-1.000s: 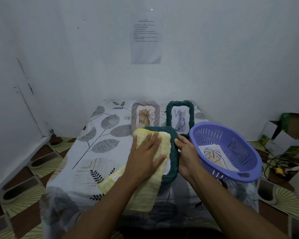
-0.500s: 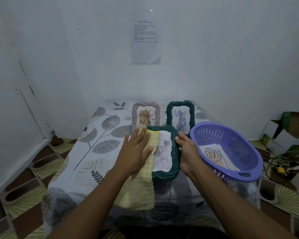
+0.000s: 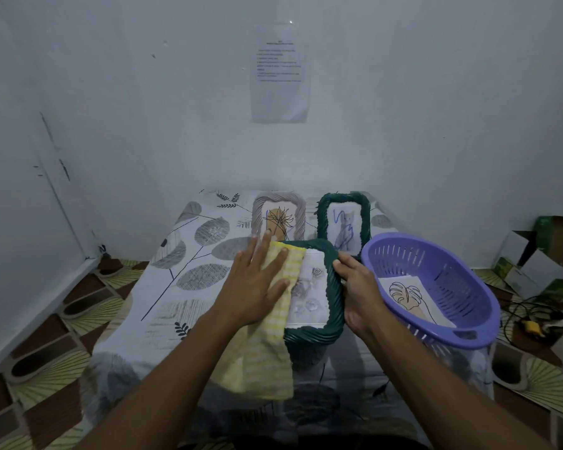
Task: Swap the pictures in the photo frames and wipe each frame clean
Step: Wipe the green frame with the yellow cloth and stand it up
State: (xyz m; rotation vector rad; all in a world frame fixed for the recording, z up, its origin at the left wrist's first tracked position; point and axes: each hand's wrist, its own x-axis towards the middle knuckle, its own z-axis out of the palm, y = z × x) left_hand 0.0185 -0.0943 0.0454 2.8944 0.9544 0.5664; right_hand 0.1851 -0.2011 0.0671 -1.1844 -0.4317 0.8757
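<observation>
A dark green woven photo frame with a grey rose picture lies tilted in front of me. My right hand grips its right edge. My left hand presses flat on a yellow checked cloth that covers the frame's left side and hangs down toward me. Behind stand two more frames: a grey woven one with a plant drawing and a green one with a cat picture. A loose leaf drawing lies in the purple basket.
The table carries a white cloth with grey leaf print. The purple basket sits at its right edge. Cardboard boxes and cables lie on the tiled floor at the right. White walls stand close behind and left.
My left hand has slid the yellow cloth leftward across the frame, uncovering the rose picture. My right hand has kept its grip on the frame's right edge.
</observation>
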